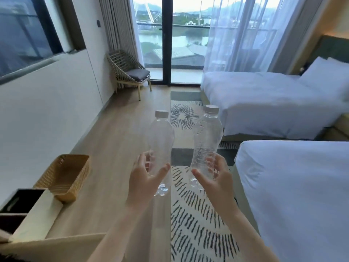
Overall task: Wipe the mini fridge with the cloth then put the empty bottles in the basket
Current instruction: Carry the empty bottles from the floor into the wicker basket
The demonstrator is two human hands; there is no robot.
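Observation:
My left hand [146,176] grips the lower part of a clear empty plastic bottle [161,137] with a white cap, held upright. A second clear empty bottle [206,135], also white-capped and leaning slightly right, is held low down by my right hand [215,176]. Both bottles are up in front of me over the floor and the rug, a little apart from each other. A woven tan basket [62,186] sits at lower left on a cream ledge, to the left of my left hand. No fridge or cloth shows in this view.
A dark open compartment [18,207] lies beside the basket at the left edge. Two white beds [294,195] fill the right side. A patterned rug [196,220] covers the floor below my arms. A wicker chair [130,72] stands by the glass door.

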